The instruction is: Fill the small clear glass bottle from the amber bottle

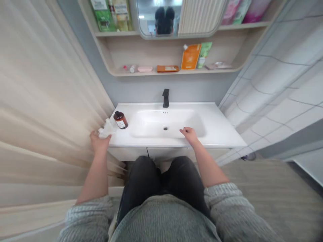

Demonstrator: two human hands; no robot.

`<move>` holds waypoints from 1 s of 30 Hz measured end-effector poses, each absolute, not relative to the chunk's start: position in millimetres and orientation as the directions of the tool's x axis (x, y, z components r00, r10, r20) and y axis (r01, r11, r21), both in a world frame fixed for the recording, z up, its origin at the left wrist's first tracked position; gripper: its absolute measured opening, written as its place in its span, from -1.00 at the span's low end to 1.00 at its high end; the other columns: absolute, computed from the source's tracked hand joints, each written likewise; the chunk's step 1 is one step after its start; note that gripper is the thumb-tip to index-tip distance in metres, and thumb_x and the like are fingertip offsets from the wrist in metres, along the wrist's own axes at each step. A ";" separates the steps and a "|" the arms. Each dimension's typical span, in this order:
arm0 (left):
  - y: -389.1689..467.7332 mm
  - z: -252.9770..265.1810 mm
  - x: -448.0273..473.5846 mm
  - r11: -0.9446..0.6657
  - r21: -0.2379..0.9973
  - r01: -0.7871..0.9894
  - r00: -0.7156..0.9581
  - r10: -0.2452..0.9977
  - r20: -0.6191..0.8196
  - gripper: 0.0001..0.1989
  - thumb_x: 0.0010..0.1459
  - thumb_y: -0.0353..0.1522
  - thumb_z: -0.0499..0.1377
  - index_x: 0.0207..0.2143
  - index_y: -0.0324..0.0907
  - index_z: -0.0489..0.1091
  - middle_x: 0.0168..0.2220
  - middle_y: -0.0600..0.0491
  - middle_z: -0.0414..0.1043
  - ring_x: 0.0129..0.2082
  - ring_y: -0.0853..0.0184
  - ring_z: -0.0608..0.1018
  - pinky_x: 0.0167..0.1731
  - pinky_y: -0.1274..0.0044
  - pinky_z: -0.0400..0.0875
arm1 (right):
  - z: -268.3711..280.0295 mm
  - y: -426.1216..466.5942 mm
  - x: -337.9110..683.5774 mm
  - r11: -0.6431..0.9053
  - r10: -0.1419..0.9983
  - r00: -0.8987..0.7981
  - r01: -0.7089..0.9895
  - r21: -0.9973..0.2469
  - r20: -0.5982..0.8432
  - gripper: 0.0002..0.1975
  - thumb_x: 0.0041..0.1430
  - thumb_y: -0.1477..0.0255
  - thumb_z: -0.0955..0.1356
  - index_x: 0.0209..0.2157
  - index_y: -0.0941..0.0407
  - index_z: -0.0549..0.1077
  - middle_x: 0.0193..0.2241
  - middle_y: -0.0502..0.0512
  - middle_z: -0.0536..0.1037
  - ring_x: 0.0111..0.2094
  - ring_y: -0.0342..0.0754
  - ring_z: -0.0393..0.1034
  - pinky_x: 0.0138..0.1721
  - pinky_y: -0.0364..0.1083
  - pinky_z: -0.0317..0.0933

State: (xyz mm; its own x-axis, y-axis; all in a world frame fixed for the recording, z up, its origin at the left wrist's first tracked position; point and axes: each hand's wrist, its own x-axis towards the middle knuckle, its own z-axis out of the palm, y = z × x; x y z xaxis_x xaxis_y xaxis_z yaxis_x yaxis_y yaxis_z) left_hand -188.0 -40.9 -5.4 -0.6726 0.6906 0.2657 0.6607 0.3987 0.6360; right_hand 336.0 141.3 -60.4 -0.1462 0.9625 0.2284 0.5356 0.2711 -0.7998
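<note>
At the left end of the white countertop, my left hand [100,141] has its thumb and fingers on either side of a whitish, see-through plastic item [107,127]. Blur hides its exact kind. Just right of it stands an upright brown bottle [121,121] with a black cap and white label. My right hand [189,134] hovers by the front right part of the white washbasin [148,124], its fingers curled in and nothing visible in them. Behind the basin rises a black faucet [166,98].
Above the basin, a shelf [141,73] holds an orange pouch [191,57], a green tube [204,55] and small items under a mirror [161,20]. A pale curtain [50,101] hangs close on the left. White tiled wall [272,90] bounds the right.
</note>
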 end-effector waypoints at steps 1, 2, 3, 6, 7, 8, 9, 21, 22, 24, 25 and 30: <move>-40.9 -9.0 -188.1 0.428 0.677 0.599 -0.729 0.641 0.239 -0.15 0.28 -0.24 0.38 0.43 -0.26 0.02 0.27 -0.30 0.49 0.27 -0.08 0.58 0.26 0.08 0.52 | -60.0 140.6 336.2 0.273 0.962 -0.145 0.532 -0.802 0.231 -0.41 0.23 -0.15 0.35 -0.59 -0.01 0.16 -0.60 -0.06 0.15 -0.46 -0.05 0.09 -0.35 -0.03 0.01; -42.1 -13.2 -186.3 0.459 0.711 0.532 -0.795 0.559 0.234 -0.13 0.24 -0.22 0.42 0.43 -0.24 0.07 0.28 -0.30 0.50 0.26 -0.07 0.60 0.26 0.08 0.52 | -59.6 140.4 336.3 0.274 0.962 -0.144 0.530 -0.803 0.233 -0.42 0.23 -0.14 0.35 -0.59 -0.01 0.17 -0.60 -0.06 0.17 -0.46 -0.05 0.10 -0.35 -0.03 0.01; -44.3 -17.7 -182.3 0.475 0.733 0.487 -0.843 0.476 0.252 -0.11 0.20 -0.18 0.45 0.42 -0.22 0.11 0.30 -0.31 0.50 0.26 -0.07 0.61 0.28 0.06 0.52 | -59.1 140.6 336.5 0.270 0.963 -0.144 0.532 -0.802 0.229 -0.43 0.23 -0.12 0.36 -0.59 -0.01 0.18 -0.60 -0.05 0.18 -0.45 -0.05 0.10 -0.35 -0.03 0.01; -51.4 -29.2 -152.8 0.405 0.740 0.536 -0.825 0.438 0.358 -0.12 0.19 -0.06 0.46 0.39 -0.20 0.18 0.35 -0.34 0.46 0.31 -0.08 0.60 0.32 0.06 0.51 | -56.7 142.6 335.5 0.249 0.968 -0.138 0.547 -0.799 0.208 -0.47 0.21 -0.06 0.39 -0.60 -0.01 0.21 -0.61 -0.05 0.22 -0.45 -0.05 0.14 -0.34 -0.04 0.05; -52.5 -31.6 -136.2 0.353 0.755 0.552 -0.804 0.466 0.370 -0.15 0.18 -0.06 0.46 0.36 -0.17 0.21 0.34 -0.31 0.46 0.29 -0.05 0.61 0.30 0.10 0.54 | -55.3 142.2 333.9 0.248 0.969 -0.140 0.545 -0.801 0.205 -0.48 0.19 -0.04 0.41 -0.60 0.00 0.23 -0.61 -0.05 0.24 -0.45 -0.04 0.17 -0.34 -0.04 0.07; -52.8 -33.1 -116.7 0.271 0.787 0.554 -0.769 0.529 0.359 -0.18 0.17 -0.08 0.47 0.34 -0.14 0.23 0.31 -0.26 0.49 0.25 0.00 0.64 0.24 0.16 0.60 | -53.5 140.3 331.2 0.253 0.967 -0.149 0.533 -0.808 0.205 -0.50 0.17 -0.03 0.43 -0.58 0.00 0.27 -0.60 -0.05 0.27 -0.44 -0.04 0.19 -0.32 -0.04 0.11; -52.3 -33.6 -94.8 0.179 0.824 0.538 -0.717 0.611 0.336 -0.22 0.17 -0.12 0.45 0.33 -0.10 0.24 0.25 -0.19 0.53 0.19 0.05 0.68 0.19 0.21 0.65 | -51.4 136.4 327.5 0.262 0.965 -0.162 0.504 -0.823 0.208 -0.53 0.15 -0.02 0.46 -0.56 0.01 0.32 -0.59 -0.04 0.31 -0.43 -0.03 0.23 -0.30 -0.03 0.16; -53.9 1.8 60.2 -0.342 0.865 0.368 0.044 0.935 0.351 -0.50 0.30 -0.06 0.41 0.21 -0.02 0.58 0.31 -0.19 0.53 0.35 -0.03 0.58 0.24 0.18 0.64 | -33.9 9.7 285.1 0.147 0.823 -0.534 -0.133 -0.980 0.196 -0.08 0.07 0.04 0.71 0.41 -0.12 0.48 0.36 0.22 0.56 0.27 0.23 0.56 0.37 0.23 0.44; -55.1 3.0 59.5 -0.352 0.873 0.338 0.060 0.934 0.353 -0.46 0.33 -0.04 0.39 0.27 -0.01 0.55 0.38 -0.19 0.49 0.42 -0.04 0.53 0.30 0.16 0.60 | -33.5 7.0 286.8 0.144 0.834 -0.519 -0.121 -0.982 0.186 -0.08 0.02 0.06 0.73 0.38 -0.11 0.50 0.33 0.22 0.58 0.25 0.24 0.58 0.35 0.24 0.46; -58.0 6.3 56.1 -0.366 0.893 0.263 0.081 0.930 0.357 -0.34 0.38 0.01 0.33 0.43 0.04 0.43 0.50 -0.18 0.40 0.51 -0.03 0.45 0.41 0.11 0.50 | -31.7 3.3 290.2 0.137 0.843 -0.508 -0.117 -0.984 0.178 -0.10 -0.01 0.09 0.75 0.34 -0.11 0.53 0.30 0.22 0.60 0.21 0.24 0.61 0.29 0.25 0.52; -59.6 9.0 53.9 -0.361 0.903 0.232 0.097 0.933 0.347 -0.29 0.41 0.02 0.30 0.50 0.06 0.35 0.51 -0.17 0.40 0.52 -0.02 0.45 0.44 0.09 0.47 | -30.1 1.3 291.4 0.136 0.836 -0.519 -0.118 -0.984 0.178 -0.12 -0.01 0.10 0.75 0.32 -0.12 0.54 0.29 0.22 0.61 0.19 0.23 0.62 0.27 0.25 0.53; -66.3 28.1 43.4 -0.282 0.912 0.299 0.234 0.948 0.216 -0.46 0.46 -0.03 0.25 0.39 0.06 0.54 0.27 -0.08 0.67 0.35 0.00 0.64 0.47 0.09 0.44 | -18.6 -13.6 291.1 0.156 0.765 -0.614 -0.115 -0.981 0.193 -0.16 0.04 0.16 0.74 0.33 -0.15 0.55 0.25 0.18 0.65 0.18 0.23 0.64 0.20 0.24 0.59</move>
State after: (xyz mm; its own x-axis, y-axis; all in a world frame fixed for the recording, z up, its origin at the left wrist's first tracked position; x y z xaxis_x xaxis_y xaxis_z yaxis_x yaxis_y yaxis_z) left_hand 43.4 -66.3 28.1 0.2342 0.9478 0.2164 0.2991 -0.2821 0.9116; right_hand 291.1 -13.6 -18.6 -0.6142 0.7651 0.1934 -0.1152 0.1556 -0.9811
